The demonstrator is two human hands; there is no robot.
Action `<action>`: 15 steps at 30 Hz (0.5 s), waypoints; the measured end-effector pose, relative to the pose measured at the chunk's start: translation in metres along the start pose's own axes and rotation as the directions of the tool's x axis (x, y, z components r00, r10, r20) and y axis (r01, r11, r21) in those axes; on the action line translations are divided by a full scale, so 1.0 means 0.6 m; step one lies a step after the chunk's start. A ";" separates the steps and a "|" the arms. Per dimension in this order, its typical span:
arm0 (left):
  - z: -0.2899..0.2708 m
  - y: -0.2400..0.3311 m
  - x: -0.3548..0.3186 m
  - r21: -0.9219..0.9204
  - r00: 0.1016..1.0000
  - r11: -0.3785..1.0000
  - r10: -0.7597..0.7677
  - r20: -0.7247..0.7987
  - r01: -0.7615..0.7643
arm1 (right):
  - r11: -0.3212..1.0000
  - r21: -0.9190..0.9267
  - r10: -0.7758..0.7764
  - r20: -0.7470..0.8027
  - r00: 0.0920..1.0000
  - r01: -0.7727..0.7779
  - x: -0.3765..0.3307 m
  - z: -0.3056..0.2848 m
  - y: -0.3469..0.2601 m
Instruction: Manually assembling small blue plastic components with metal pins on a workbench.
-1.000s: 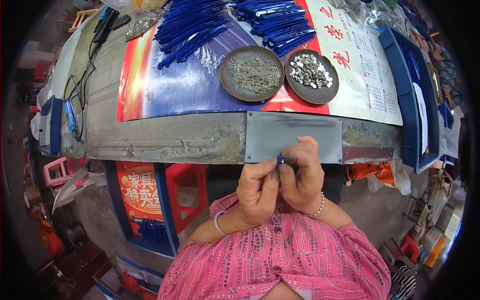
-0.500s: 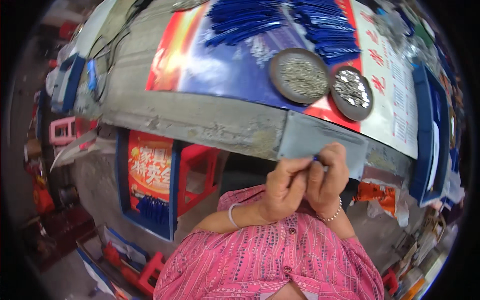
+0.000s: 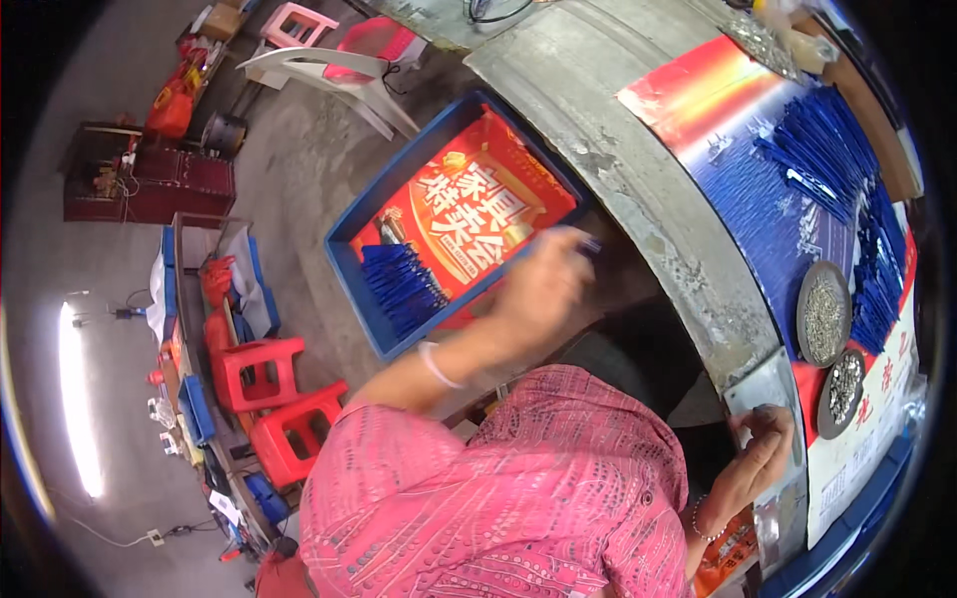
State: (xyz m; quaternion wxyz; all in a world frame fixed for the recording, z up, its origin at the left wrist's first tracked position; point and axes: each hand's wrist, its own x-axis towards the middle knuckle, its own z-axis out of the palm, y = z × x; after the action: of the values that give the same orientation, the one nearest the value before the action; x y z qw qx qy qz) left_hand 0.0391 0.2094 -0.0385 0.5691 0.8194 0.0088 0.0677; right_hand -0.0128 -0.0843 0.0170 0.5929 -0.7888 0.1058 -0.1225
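My left hand is raised beside the blue tray and smeared by motion. A small dark blue piece sticks out at its fingertips. Inside the tray, on a red printed sheet, lies a bundle of slim blue pieces. Over at the bench edge, my right hand rests at the grey metal plate with its fingers curled together. Whatever those fingers may hold is hidden. Past the plate stand two dark bowls: one with thin metal pins, the other with shiny metal bits.
Heaps of slim blue pieces cover the printed sheet on the worn bench. Another blue tray borders the bench at lower right. Red stools and a white chair stand on the floor.
My view has swung left. The hands, earlier together over the metal plate, are apart: the left has moved out to the tray with the blue piece, the right stays by the plate.
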 end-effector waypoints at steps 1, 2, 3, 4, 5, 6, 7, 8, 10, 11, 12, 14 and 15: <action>-0.052 -0.031 0.007 0.147 0.985 0.975 -0.161 -0.068 0.170 | 0.999 -0.006 -0.041 0.063 0.997 0.041 -0.002 0.011 -0.003; -0.112 -0.089 0.005 0.408 0.989 0.913 0.049 -0.140 0.012 | 0.997 0.000 -0.080 0.131 0.988 0.080 -0.001 0.019 -0.010; -0.157 -0.095 0.010 0.341 0.978 0.934 -0.036 -0.206 0.107 | 0.990 -0.027 -0.127 0.223 0.967 0.136 0.008 0.025 -0.016; -0.215 -0.128 0.004 0.562 0.975 0.824 0.071 -0.211 0.062 | 0.991 -0.016 -0.126 0.229 0.965 0.133 0.012 0.028 -0.019; -0.258 -0.152 0.000 0.701 0.965 0.713 0.183 -0.190 0.003 | 0.991 -0.017 -0.118 0.329 0.937 0.131 0.017 0.029 -0.019; -0.304 -0.190 -0.008 0.710 0.974 0.703 0.129 -0.185 0.042 | 0.991 -0.017 -0.110 0.426 0.898 0.130 0.020 0.033 -0.021; -0.332 -0.211 -0.014 0.711 0.974 0.699 0.094 -0.205 0.082 | 0.993 -0.017 -0.094 0.458 0.884 0.115 0.023 0.037 -0.027; -0.357 -0.226 -0.017 0.746 0.977 0.663 0.113 -0.182 0.062 | 0.993 -0.014 -0.094 0.456 0.885 0.113 0.024 0.041 -0.032; -0.389 -0.247 -0.019 0.780 0.987 0.622 0.070 -0.144 0.070 | 0.982 -0.105 -0.075 0.536 0.841 0.155 0.024 0.046 -0.043; -0.397 -0.253 -0.019 0.778 0.987 0.625 0.069 -0.142 0.068 | 0.979 -0.133 -0.060 0.536 0.842 0.155 0.022 0.048 -0.048; -0.403 -0.258 -0.020 0.790 0.991 0.604 0.005 -0.133 0.103 | 0.979 -0.136 -0.058 0.535 0.843 0.154 0.021 0.048 -0.048; -0.412 -0.265 -0.017 0.802 0.991 0.582 -0.057 -0.123 0.132 | 0.971 -0.153 -0.069 0.552 0.831 0.182 0.019 0.045 -0.045; -0.416 -0.271 -0.017 0.817 0.990 0.559 -0.104 -0.099 0.141 | 0.971 -0.155 -0.068 0.550 0.832 0.181 0.017 0.041 -0.044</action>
State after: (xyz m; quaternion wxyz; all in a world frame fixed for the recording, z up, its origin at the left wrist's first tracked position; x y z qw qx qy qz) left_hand 0.0091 0.4983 -0.1057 0.1264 0.9856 0.1072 0.0323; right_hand 0.0051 -0.0580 0.0363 0.5066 -0.8521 -0.1058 0.0778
